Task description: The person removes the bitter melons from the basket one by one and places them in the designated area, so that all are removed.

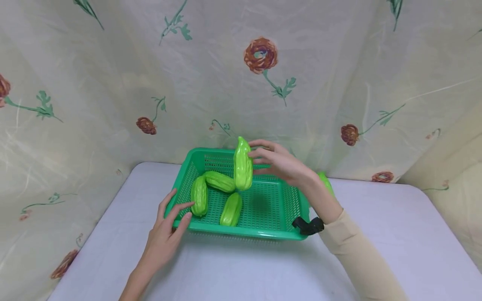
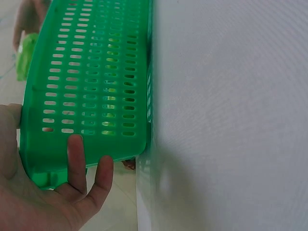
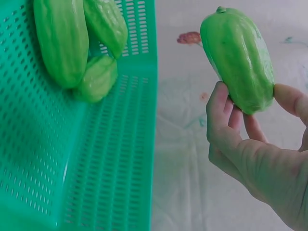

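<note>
A green plastic basket [image 1: 241, 232] [image 2: 41, 110] [image 3: 144, 192] sits on the white table. My left hand [image 1: 162, 240] [image 2: 53, 192] grips its near left corner, some fingers against the outer wall and others over the rim. Above the basket, my right hand [image 1: 282, 163] [image 3: 264, 154] holds a green ridged gourd [image 1: 243, 165] [image 3: 240, 62] upright between thumb and fingers. Inside lie three similar gourds: one along the left wall [image 1: 199, 196], one behind it [image 1: 220, 182], and one near the front [image 1: 231, 210].
Another green gourd [image 1: 326, 182] is on the table right of the basket, partly hidden by my right forearm. A black strap piece [image 1: 308, 226] hangs at my right wrist by the basket's front right corner. Flower-printed cloth [image 1: 211, 83] hangs behind the table [image 1: 128, 209].
</note>
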Available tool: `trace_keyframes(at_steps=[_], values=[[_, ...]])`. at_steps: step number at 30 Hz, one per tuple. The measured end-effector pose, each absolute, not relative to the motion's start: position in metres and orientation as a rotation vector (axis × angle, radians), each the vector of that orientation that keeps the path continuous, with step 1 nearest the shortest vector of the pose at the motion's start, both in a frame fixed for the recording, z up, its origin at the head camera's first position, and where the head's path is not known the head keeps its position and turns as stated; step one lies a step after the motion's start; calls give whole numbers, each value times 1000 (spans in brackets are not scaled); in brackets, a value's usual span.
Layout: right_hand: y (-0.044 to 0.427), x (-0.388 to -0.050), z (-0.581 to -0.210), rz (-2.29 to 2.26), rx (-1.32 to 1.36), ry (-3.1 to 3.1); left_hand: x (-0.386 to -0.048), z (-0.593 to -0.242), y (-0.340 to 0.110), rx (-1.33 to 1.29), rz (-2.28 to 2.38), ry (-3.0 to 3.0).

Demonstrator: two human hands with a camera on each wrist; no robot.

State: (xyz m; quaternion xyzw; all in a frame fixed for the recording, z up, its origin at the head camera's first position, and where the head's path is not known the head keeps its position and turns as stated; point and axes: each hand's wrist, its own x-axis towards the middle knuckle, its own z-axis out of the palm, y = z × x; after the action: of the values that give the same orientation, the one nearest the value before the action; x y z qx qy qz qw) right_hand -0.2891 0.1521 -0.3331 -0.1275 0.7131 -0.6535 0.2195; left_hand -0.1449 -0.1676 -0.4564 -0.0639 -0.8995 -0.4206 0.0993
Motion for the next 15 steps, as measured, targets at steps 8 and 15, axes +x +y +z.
trace_keyframes(at_steps=[8, 15], values=[[187, -284, -328, -1803, -348, 2019, -145, -455, -167, -195, -1254, -2655], [218, -278, -324, -1837, -330, 2059, -145, -455, -167, -191, -1249, -2660]])
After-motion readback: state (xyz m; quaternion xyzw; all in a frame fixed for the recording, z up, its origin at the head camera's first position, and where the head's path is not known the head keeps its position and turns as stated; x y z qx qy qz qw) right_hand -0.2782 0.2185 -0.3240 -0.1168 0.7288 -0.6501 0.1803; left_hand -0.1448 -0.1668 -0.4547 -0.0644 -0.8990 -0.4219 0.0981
